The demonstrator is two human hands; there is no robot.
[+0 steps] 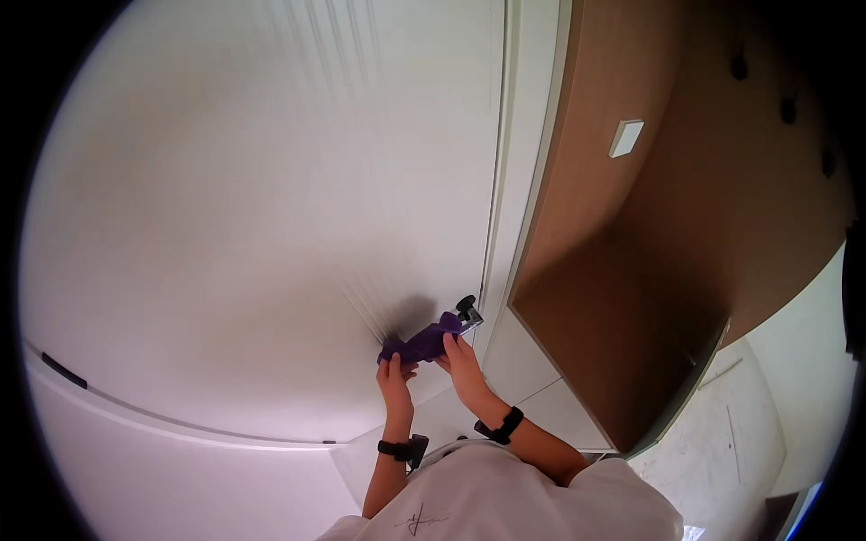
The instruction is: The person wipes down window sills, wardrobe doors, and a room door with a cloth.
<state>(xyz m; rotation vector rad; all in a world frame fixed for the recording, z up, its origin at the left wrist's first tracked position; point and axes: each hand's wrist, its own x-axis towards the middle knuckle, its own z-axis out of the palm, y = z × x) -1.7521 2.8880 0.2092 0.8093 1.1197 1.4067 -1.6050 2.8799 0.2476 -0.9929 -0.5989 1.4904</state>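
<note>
A purple cloth (421,344) is stretched between my two hands in front of a white door (271,180). My left hand (394,377) pinches its left end, with the thumb on top. My right hand (459,359) grips the right end, close to the door handle (472,317), which has a dark round base and a shiny metal part. Purple fabric overlaps the handle in this view, and I cannot tell whether it is wrapped around the lever or just in front of it. Most fingertips are hidden behind the fabric.
Right of the door frame (526,180) stands a brown wooden unit (622,316) with a white switch plate (626,138) and several dark hooks above. Black bands circle both my wrists. Door hinges (63,371) show at the left.
</note>
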